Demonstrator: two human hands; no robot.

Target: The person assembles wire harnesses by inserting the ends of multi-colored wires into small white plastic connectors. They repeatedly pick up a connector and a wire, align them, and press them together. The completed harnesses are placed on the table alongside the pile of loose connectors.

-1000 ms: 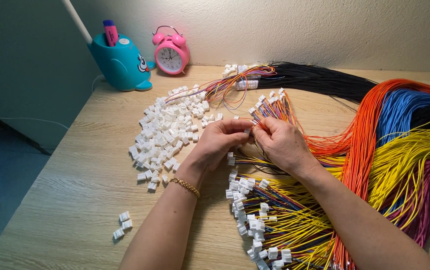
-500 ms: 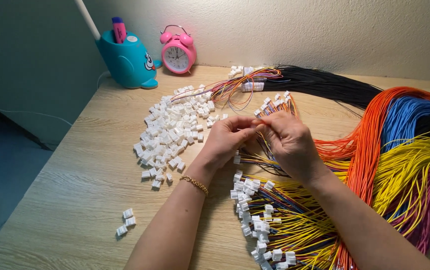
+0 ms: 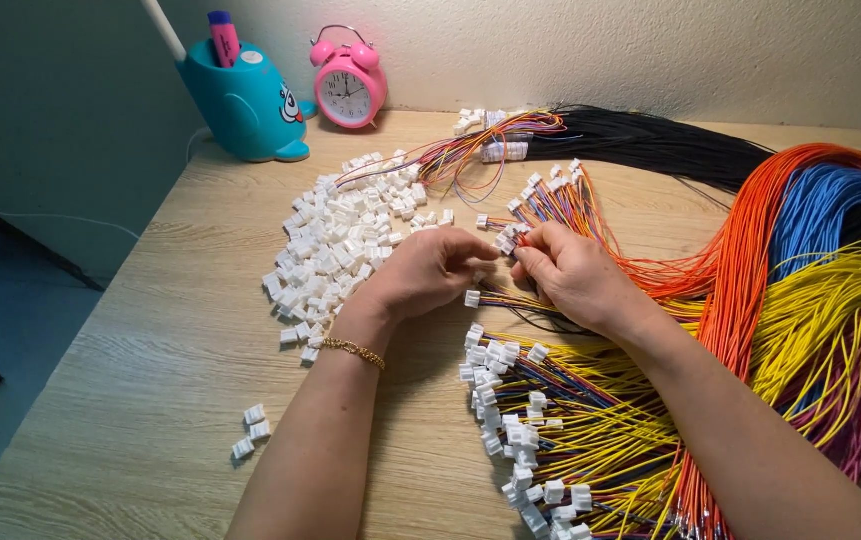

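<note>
Both my hands meet at the middle of the wooden table (image 3: 150, 380). My left hand (image 3: 430, 270), with a gold bracelet on the wrist, pinches a small white plastic connector (image 3: 510, 237) between its fingertips. My right hand (image 3: 570, 275) grips thin coloured wires (image 3: 590, 215) right at that connector. A heap of loose white connectors (image 3: 340, 250) lies just left of my left hand. Below my hands lies a fan of finished wires with white connectors (image 3: 520, 440) on their ends.
Long bundles of orange (image 3: 750, 250), blue (image 3: 820, 210), yellow (image 3: 830, 310), black (image 3: 650, 140) and purple wires fill the right side. A teal pen holder (image 3: 245, 100) and a pink alarm clock (image 3: 348, 88) stand at the back by the wall. Three stray connectors (image 3: 252, 430) lie near the front left.
The view has shifted slightly. My hands stay together at the connector, with only small finger movements.
</note>
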